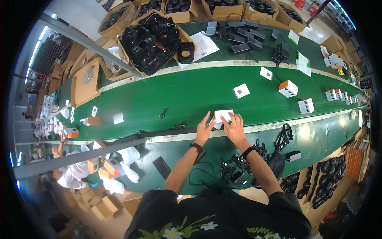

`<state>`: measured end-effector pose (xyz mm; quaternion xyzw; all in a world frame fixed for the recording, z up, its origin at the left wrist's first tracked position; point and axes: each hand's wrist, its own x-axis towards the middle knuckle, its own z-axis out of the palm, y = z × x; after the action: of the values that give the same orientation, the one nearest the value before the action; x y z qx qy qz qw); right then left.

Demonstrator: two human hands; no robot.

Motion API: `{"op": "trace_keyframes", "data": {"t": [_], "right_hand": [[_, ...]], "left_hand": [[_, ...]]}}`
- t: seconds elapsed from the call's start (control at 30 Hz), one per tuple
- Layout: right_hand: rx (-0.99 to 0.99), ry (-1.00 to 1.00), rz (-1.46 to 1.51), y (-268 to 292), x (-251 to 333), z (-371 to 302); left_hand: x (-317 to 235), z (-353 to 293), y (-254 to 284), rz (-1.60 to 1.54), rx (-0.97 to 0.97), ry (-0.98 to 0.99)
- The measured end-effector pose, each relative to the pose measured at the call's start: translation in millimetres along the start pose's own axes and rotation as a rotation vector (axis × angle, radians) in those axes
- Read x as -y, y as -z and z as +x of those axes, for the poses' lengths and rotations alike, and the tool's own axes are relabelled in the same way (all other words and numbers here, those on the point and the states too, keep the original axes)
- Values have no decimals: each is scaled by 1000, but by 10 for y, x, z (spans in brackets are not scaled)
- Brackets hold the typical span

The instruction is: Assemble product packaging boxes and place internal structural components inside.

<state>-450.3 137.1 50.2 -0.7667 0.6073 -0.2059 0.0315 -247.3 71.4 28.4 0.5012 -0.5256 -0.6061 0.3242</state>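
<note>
A small white box [224, 113] with an orange edge is between my two hands at the near side of the green conveyor belt [179, 99]. My left hand [204, 129] grips its left end, thumb and forefinger against the side. Across its top and right end lie the bent fingers of my right hand [234, 129]. A white flap or paper piece [218, 126] shows under the box, partly hidden by my fingers. Farther along the belt are a white card with a grey square [241, 91] and a white-and-orange box [288, 89].
Black cables [238, 169] and a dark phone-like slab [162, 167] lie on the near bench. Across the belt stand a carton of black plastic shells [149, 44] and several dark rectangular devices [248, 36]. A metal bar [79, 159] crosses at left, near another person [73, 175].
</note>
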Motion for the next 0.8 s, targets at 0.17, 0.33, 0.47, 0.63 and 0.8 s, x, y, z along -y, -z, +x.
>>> {"op": "trace_keyframes", "data": {"t": [0.17,0.33,0.47,0.63,0.8], "right_hand": [[-43,1,26,-22,-98,-43],[246,-171,-116,87,-565,-102],[223,-386,-312,402,-1321,-478],[308,-629,-605,807,-2426,-1033],[322,-588,-538,862,-2745,-954]], "left_hand": [[187,165,-373,36,-49,-97],[66,261,-589,130,163,-120],[-255,517,-641,646,438,-224],[-65,591,-562,1312,404,-538],[-7,667,-738,1360,436,-439]]}}
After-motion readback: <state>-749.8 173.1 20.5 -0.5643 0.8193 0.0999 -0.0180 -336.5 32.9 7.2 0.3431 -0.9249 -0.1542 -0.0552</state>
